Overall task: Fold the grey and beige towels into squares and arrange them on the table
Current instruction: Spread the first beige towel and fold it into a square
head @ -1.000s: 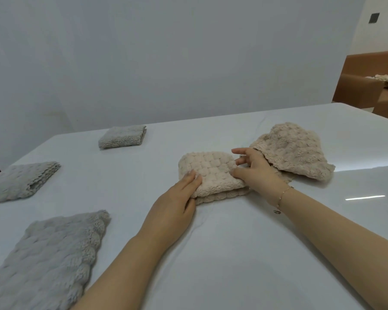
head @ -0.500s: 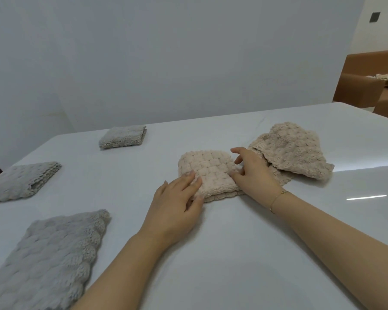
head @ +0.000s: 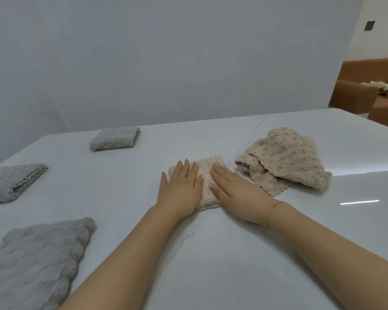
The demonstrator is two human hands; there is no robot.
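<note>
Head view: a folded beige towel (head: 205, 175) is pressed flat on the white table (head: 211, 265) by both hands, laid side by side near the table's middle. The left hand (head: 180, 186) is spread over the towel's left part, fingers straight and together, thumb out to the side on the table. The right hand (head: 230, 186) is laid flat over the right part, fingers straight — a thin bracelet (head: 272, 208) is worn at its wrist. Just to the right, a second beige towel (head: 285, 159) is seen lying loosely crumpled. Three grey towels are spread along the left side — a small folded one (head: 114, 138) far back, another (head: 11, 182) at the left edge, a larger flat one (head: 36, 260) nearest.
</note>
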